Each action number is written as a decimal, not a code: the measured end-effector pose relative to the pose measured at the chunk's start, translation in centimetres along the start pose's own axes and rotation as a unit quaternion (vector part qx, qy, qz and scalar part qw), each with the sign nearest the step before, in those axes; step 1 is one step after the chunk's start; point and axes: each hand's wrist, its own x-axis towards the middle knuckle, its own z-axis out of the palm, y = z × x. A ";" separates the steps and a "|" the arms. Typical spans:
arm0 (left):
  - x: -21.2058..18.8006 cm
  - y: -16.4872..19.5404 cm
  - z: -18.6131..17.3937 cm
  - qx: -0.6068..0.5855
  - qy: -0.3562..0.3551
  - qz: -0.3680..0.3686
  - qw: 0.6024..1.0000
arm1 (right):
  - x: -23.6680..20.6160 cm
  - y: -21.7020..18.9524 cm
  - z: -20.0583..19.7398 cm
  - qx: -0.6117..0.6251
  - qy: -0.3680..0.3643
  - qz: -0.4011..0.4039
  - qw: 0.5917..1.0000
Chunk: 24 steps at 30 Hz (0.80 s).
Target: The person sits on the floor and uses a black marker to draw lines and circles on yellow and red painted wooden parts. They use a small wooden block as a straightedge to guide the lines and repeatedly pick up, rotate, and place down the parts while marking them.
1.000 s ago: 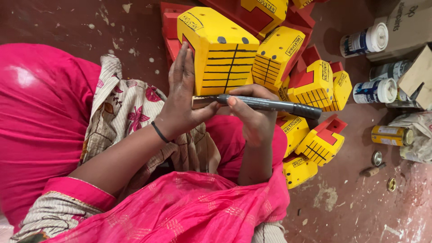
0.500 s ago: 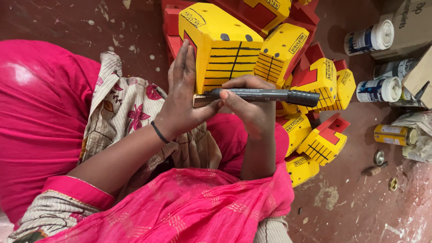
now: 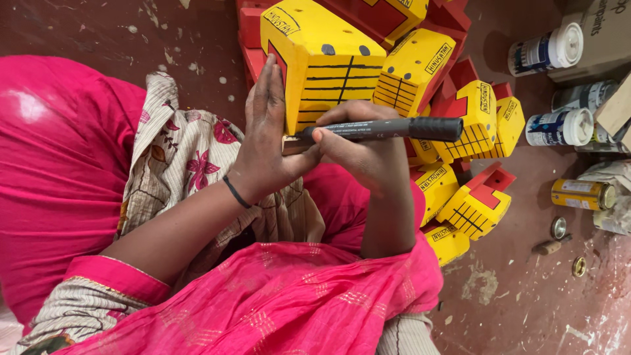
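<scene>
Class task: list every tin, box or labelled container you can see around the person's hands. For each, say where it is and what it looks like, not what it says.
Upper tin: top right, lying on its side, white lid, blue and white label.
Middle tin: right, below it, same colours.
Yellow can: right edge, on its side, gold end.
Cardboard box: top right corner, brown.

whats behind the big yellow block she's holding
Behind the big yellow block lies a pile of smaller yellow and red blocks on the floor. The left hand steadies the block while the right hand holds a black marker. The block hides how far the pile runs.
</scene>
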 end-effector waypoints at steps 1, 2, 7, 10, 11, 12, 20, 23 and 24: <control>0.1 -0.2 0.2 0.004 0.000 0.000 1.000 | 0.2 0.3 -0.4 -0.016 -0.011 -0.006 1.000; 0.2 -0.4 0.4 0.007 0.000 0.000 1.000 | 0.4 0.6 -0.8 -0.013 -0.015 0.002 1.000; 0.3 -1.5 1.2 0.002 -0.007 -0.006 1.000 | 0.9 1.3 -4.4 -0.035 -0.014 0.052 0.998; 0.3 -1.7 1.4 0.002 -0.007 -0.009 1.000 | 0.8 1.0 -5.0 -0.118 0.020 0.030 0.992; 0.3 -1.7 1.4 0.001 -0.007 -0.009 1.000 | 0.7 0.9 -4.8 -0.079 0.021 0.044 0.996; 0.4 -1.6 1.5 0.004 -0.004 -0.005 1.000 | 0.6 0.8 -4.3 -0.040 0.021 0.059 0.997; 0.8 -0.7 1.5 0.015 -0.008 -0.012 1.000 | 1.0 0.9 -1.9 -0.094 -0.028 -0.091 0.991; 1.1 -0.4 1.5 0.003 -0.014 -0.024 1.000 | 0.5 1.5 -4.0 -0.094 -0.009 -0.022 0.995; 1.3 -0.3 1.4 0.005 -0.012 -0.020 1.000 | 0.2 1.8 -4.9 -0.078 0.006 0.038 0.996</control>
